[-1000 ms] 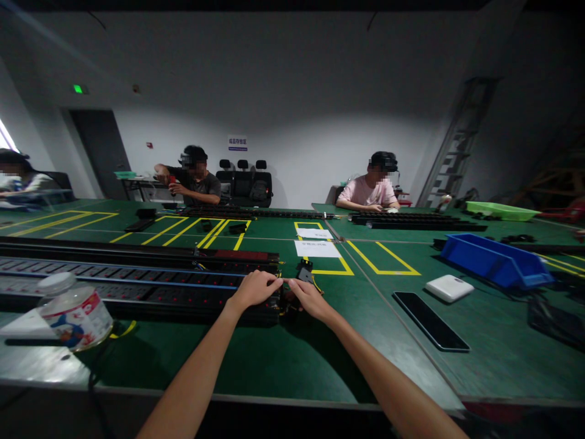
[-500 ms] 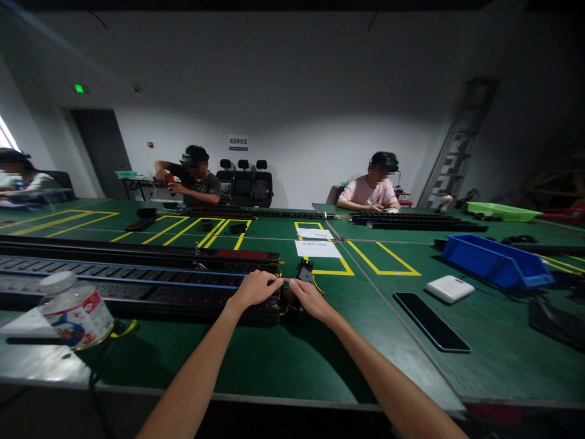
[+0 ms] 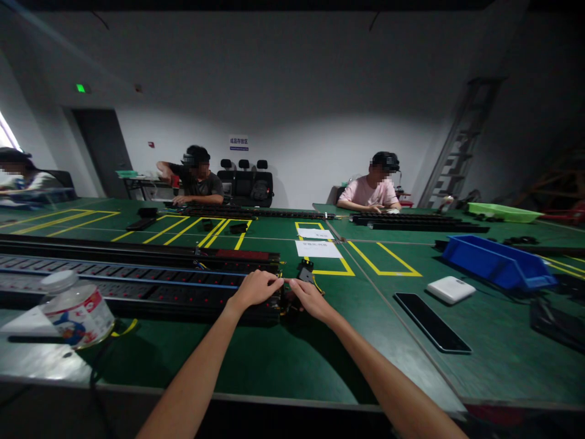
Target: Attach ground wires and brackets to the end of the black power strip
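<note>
My left hand (image 3: 257, 288) rests over the right end of a long black rail (image 3: 183, 295) with red dots and a blue strip along its top. Its fingers curl down at the rail's end. Opposite it, my right hand (image 3: 311, 297) is closed at the same end, the fingertips of both hands nearly touching. Between and under the fingers are small dark parts and thin wires, too dim to make out. A small black-and-grey part (image 3: 306, 274) with a yellow wire (image 3: 319, 286) lies just beyond my right fingers.
Left stands a clear jar (image 3: 78, 311). To the right lie a phone (image 3: 432, 322), a white box (image 3: 451, 289), a blue bin (image 3: 498, 262) and a green tray (image 3: 503, 212). Paper sheets (image 3: 317, 249) lie ahead. Across the table, a person (image 3: 197, 177) and another person (image 3: 372, 186) sit by black rails.
My hands keep their place at the rail's end. Across the table, the person at left has lowered one hand to the table and shifted the red tool.
</note>
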Demonstrator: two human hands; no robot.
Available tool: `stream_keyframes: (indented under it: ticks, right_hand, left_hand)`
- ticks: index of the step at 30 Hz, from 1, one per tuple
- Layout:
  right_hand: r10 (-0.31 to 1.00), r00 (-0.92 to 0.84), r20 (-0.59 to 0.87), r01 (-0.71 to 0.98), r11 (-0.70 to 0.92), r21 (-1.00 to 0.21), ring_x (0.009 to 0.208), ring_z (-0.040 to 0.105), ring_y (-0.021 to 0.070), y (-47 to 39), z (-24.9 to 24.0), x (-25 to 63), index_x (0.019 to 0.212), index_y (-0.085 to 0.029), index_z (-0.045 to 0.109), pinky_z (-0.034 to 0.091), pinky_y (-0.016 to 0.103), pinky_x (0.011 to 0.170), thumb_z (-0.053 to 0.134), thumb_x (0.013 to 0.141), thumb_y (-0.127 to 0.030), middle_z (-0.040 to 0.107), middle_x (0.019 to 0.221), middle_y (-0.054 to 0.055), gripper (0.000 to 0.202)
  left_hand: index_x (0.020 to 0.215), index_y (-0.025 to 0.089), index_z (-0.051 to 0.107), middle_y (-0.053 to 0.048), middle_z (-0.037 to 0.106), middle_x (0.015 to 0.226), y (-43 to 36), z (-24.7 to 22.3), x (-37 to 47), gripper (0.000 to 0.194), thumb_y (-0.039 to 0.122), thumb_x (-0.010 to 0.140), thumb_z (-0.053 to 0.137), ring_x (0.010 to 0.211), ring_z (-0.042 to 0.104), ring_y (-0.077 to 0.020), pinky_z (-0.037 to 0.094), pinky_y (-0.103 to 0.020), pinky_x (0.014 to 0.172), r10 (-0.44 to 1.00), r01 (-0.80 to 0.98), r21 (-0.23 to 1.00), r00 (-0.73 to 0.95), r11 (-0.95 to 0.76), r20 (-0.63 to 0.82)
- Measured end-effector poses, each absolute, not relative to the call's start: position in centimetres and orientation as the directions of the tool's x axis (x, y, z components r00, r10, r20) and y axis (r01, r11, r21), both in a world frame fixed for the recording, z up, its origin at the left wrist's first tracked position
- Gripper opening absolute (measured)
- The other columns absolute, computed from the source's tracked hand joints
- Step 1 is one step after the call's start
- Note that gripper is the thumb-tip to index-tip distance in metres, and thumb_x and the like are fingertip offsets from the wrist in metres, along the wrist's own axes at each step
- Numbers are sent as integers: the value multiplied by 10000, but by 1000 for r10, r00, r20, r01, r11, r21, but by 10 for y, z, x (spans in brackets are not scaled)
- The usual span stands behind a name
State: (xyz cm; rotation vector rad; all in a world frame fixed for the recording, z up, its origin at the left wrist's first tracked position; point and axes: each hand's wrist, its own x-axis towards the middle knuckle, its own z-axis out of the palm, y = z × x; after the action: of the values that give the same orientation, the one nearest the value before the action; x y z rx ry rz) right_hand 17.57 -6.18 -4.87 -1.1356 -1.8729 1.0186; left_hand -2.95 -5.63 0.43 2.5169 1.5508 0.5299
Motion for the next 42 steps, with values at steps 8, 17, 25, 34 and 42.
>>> stream_keyframes:
  ticks: [8, 17, 25, 34, 42]
  right_hand:
    - [908, -374, 189, 345, 325, -880, 807, 635, 216, -61, -49, 176, 1341, -219, 608, 494, 237, 482, 328, 967, -668, 677, 951, 81, 648]
    - [908, -373, 193, 348, 330, -878, 773, 634, 191, -60, -51, 176, 1333, -226, 614, 495, 219, 484, 333, 977, -647, 676, 945, 68, 618]
    - [912, -366, 186, 355, 321, -878, 793, 639, 203, -61, -50, 176, 1338, -223, 609, 501, 229, 490, 333, 969, -661, 683, 964, 74, 636]
    - [902, -381, 201, 326, 334, -884, 731, 612, 189, -60, -50, 176, 1326, -202, 619, 501, 240, 482, 334, 961, -676, 660, 905, 70, 662]
    - [911, -367, 187, 335, 317, -887, 770, 622, 199, -61, -50, 176, 1306, -221, 626, 510, 237, 497, 337, 946, -700, 657, 902, 66, 665]
  left_hand:
    - [983, 274, 784, -67, 772, 999, -55, 3, -30, 538, 604, 958, 360, 969, 700, -267, 480, -303, 818, 883, 834, 297, 415, -465, 217]
    - [983, 278, 782, -68, 773, 1001, -56, 4, -30, 545, 613, 958, 352, 962, 702, -274, 480, -313, 812, 878, 828, 298, 423, -475, 224]
    - [948, 272, 785, -63, 775, 976, -57, 5, -30, 540, 608, 955, 362, 953, 706, -267, 479, -296, 786, 882, 836, 290, 411, -466, 230]
    - [987, 281, 785, -65, 775, 985, -57, 5, -29, 531, 612, 951, 370, 962, 705, -270, 483, -305, 805, 890, 841, 298, 403, -452, 215]
    - [985, 280, 785, -67, 774, 991, -56, 4, -30, 537, 619, 950, 370, 960, 704, -275, 483, -307, 805, 884, 835, 299, 408, -462, 226]
